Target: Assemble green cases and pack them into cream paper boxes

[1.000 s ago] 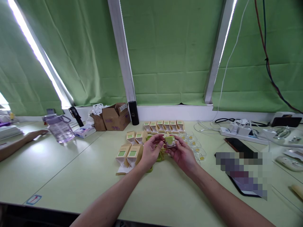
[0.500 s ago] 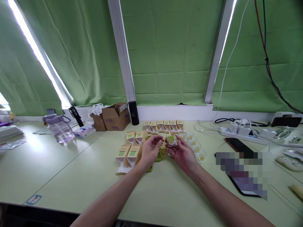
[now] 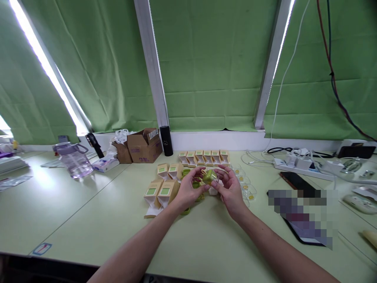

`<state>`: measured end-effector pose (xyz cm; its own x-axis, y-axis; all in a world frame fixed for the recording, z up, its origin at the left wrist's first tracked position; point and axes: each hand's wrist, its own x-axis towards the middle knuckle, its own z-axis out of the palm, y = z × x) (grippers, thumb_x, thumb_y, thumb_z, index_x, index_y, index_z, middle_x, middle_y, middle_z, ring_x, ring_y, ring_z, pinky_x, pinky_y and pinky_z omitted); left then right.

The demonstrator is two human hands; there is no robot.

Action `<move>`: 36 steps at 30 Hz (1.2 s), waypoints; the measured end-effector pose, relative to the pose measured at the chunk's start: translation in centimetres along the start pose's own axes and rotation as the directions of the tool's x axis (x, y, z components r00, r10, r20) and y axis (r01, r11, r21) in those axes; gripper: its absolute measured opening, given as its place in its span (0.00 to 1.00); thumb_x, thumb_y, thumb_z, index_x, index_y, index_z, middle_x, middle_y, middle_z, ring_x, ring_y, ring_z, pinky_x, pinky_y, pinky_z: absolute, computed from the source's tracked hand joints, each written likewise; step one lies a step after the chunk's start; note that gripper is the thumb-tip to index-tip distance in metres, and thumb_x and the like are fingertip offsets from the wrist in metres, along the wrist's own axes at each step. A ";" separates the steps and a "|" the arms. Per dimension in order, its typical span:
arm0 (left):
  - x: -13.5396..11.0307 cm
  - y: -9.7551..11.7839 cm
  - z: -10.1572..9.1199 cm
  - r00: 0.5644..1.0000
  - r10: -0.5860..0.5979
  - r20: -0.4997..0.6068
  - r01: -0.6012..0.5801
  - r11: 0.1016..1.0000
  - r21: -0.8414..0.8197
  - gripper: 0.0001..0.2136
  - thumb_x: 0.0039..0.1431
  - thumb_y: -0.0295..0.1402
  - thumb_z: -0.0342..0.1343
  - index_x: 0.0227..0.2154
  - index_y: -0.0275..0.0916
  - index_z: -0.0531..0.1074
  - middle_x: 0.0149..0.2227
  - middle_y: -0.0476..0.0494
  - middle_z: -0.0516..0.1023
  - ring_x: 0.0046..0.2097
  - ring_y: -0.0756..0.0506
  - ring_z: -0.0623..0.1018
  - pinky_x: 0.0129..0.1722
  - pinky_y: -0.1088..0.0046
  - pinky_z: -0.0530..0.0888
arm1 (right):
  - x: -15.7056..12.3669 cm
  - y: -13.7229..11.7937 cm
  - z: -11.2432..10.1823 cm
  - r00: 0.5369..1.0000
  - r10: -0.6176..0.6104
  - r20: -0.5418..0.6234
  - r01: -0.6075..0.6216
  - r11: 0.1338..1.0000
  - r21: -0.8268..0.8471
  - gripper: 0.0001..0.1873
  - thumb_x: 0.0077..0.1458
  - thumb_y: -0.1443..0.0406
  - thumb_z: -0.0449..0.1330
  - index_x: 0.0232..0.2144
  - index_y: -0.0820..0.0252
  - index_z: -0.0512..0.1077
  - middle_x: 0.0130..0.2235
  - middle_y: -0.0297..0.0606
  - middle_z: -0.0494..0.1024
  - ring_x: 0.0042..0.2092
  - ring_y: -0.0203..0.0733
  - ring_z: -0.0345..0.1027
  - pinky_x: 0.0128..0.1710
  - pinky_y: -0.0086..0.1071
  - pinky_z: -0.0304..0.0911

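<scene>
Between my two hands is a small green case with a clear, see-through part (image 3: 209, 177), held above the table and tilted. My left hand (image 3: 188, 188) pinches its left side with thumb and fingers. On the other side my right hand (image 3: 231, 192) grips it, the thumb at its lower edge and the fingers curled behind. Below the hands lies a white crumpled thing (image 3: 213, 191), partly hidden. Green trays or parts (image 3: 185, 211) are half covered by my left hand. Clear round pieces with yellow centres (image 3: 245, 187) lie just right of my right hand.
Open cardboard boxes with green labels (image 3: 151, 192) stand left of my hands, and a row of similar small boxes (image 3: 207, 157) is behind. Further back are a brown carton (image 3: 145, 147), a black bottle (image 3: 166, 140) and a purple water bottle (image 3: 75, 161). Phones (image 3: 297, 184) and a power strip (image 3: 306, 169) lie right.
The green case has turned and shifted slightly left, so its green side now shows more. My left hand has closed in on it; my right fingers have moved up behind it.
</scene>
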<state>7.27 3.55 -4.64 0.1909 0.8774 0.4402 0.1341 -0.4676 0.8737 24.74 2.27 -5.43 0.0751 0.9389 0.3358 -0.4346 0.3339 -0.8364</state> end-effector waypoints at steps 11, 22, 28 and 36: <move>-0.2 1.8 0.0 0.994 0.102 0.027 -0.105 0.979 0.174 0.20 0.53 0.28 0.68 0.50 0.42 0.76 0.52 0.39 0.79 0.54 0.38 0.77 0.56 0.58 0.73 | -0.7 -0.8 0.2 0.989 -0.064 0.132 0.080 0.989 -0.127 0.31 0.51 0.61 0.72 0.55 0.48 0.68 0.53 0.41 0.76 0.59 0.51 0.68 0.49 0.42 0.73; -1.0 3.9 0.0 0.929 0.088 0.360 -0.300 0.748 0.592 0.21 0.46 0.33 0.72 0.45 0.41 0.77 0.44 0.39 0.81 0.49 0.34 0.72 0.51 0.54 0.65 | 0.1 -1.4 -0.5 0.978 -0.200 -0.063 0.174 0.941 -0.289 0.18 0.61 0.54 0.63 0.50 0.53 0.72 0.45 0.42 0.76 0.46 0.48 0.69 0.36 0.37 0.68; -1.2 3.7 0.3 0.883 0.079 0.462 -0.373 0.716 0.591 0.18 0.48 0.38 0.72 0.42 0.40 0.78 0.40 0.39 0.81 0.47 0.35 0.72 0.48 0.57 0.63 | 0.2 -0.9 -0.7 0.983 -0.166 -0.071 0.140 0.949 -0.283 0.17 0.61 0.54 0.63 0.49 0.54 0.73 0.43 0.40 0.76 0.41 0.44 0.69 0.36 0.37 0.67; -1.4 3.5 0.3 0.846 0.014 0.533 -0.415 0.645 0.642 0.20 0.47 0.39 0.73 0.42 0.39 0.77 0.42 0.39 0.81 0.48 0.34 0.72 0.48 0.57 0.63 | 0.2 -0.4 -0.9 0.988 -0.139 -0.065 0.114 0.950 -0.291 0.16 0.62 0.53 0.62 0.47 0.53 0.73 0.43 0.40 0.77 0.43 0.46 0.70 0.38 0.37 0.68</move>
<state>7.80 0.65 -2.32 0.6815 0.6783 0.2748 0.6315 -0.7348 0.2477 25.77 2.42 -5.40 0.1930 0.8869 0.4198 -0.1431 0.4487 -0.8822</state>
